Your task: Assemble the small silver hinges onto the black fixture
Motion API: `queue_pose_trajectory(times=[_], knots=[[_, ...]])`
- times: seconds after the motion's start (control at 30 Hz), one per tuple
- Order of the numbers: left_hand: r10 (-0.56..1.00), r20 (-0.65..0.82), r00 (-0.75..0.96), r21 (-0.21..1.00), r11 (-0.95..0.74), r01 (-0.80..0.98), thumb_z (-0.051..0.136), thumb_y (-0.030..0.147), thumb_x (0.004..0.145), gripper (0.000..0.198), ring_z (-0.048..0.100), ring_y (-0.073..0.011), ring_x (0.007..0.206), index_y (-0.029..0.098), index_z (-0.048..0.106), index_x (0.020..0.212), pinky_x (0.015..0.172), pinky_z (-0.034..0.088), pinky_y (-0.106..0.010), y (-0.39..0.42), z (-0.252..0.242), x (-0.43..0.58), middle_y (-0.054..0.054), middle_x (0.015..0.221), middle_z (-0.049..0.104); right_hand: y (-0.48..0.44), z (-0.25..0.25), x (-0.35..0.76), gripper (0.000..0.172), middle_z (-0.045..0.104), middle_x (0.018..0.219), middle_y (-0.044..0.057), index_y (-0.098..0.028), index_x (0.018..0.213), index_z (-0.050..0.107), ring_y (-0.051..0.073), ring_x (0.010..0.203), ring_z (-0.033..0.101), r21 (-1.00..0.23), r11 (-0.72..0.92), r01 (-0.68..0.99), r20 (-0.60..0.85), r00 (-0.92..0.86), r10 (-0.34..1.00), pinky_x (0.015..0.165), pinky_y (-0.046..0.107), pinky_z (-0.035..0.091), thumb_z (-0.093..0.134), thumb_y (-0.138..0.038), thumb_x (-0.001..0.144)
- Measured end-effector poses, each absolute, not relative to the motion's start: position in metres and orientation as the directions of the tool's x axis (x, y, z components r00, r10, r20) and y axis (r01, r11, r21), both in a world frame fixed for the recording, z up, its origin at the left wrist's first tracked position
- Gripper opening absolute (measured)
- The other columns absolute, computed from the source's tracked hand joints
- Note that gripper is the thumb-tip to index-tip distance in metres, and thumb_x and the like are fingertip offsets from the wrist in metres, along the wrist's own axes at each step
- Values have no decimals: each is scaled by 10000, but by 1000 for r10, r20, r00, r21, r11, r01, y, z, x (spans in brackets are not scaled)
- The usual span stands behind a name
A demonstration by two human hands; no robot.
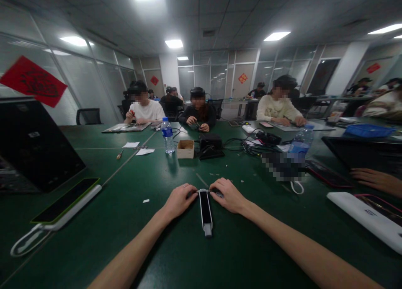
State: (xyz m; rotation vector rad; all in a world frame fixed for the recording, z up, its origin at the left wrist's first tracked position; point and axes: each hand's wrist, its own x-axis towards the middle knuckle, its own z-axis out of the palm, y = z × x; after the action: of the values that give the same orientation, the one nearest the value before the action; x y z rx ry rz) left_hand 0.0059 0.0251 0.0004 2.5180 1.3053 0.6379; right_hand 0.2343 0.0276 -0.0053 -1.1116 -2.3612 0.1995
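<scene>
On the green table in front of me lies a narrow slab (205, 207) with a black face, a white rim and a grey end piece pointing toward me. My left hand (180, 201) rests at its far left corner, fingers curled and the thumb and forefinger close together. At the opposite far corner is my right hand (228, 195), bent in the same way, its fingertips beside the slab. Something small and dark shows under the fingers of each hand, too small to name. Whether the fingertips grip the slab's end or only touch it is hidden.
A phone (65, 200) lies to the left beside a laptop (34, 146). Ahead stand a water bottle (168, 138), a small cardboard box (185, 149) and a black case (210, 144). A white power strip (366, 218) and a co-worker's hand (378, 180) are at right.
</scene>
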Motion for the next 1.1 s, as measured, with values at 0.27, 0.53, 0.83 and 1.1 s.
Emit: queue_pose_trajectory(times=[0.27, 0.53, 0.83, 1.1], knots=[[819, 263, 509, 390, -573, 721, 466, 250, 904, 188, 591, -160, 771, 178, 632, 954, 697, 454, -254, 24, 2, 6, -35, 885, 640, 28, -7, 235, 159, 626, 970, 63, -196, 974, 614, 198, 918, 540, -344, 660, 668, 392, -537, 747, 800, 364, 423, 503, -274, 890], [813, 276, 513, 384, -582, 716, 473, 256, 907, 183, 593, -160, 776, 183, 633, 958, 713, 453, -256, 25, 1, 6, -32, 887, 640, 28, -6, 236, 158, 620, 984, 59, -192, 985, 610, 190, 910, 539, -352, 650, 674, 374, -535, 757, 798, 357, 427, 509, -267, 890], [813, 277, 511, 391, -582, 713, 491, 241, 892, 155, 595, -163, 775, 190, 631, 936, 713, 457, -254, 27, -2, 5, -29, 882, 648, 27, -5, 233, 132, 628, 951, 58, -185, 964, 617, 191, 908, 540, -332, 654, 680, 398, -527, 751, 803, 347, 420, 540, -233, 868], [814, 290, 504, 410, -581, 703, 485, 254, 892, 172, 591, -161, 777, 191, 634, 950, 697, 452, -255, 29, -6, 3, -32, 892, 647, 25, -2, 233, 139, 625, 964, 64, -182, 965, 617, 192, 905, 541, -355, 639, 682, 379, -520, 765, 787, 347, 436, 530, -238, 871]])
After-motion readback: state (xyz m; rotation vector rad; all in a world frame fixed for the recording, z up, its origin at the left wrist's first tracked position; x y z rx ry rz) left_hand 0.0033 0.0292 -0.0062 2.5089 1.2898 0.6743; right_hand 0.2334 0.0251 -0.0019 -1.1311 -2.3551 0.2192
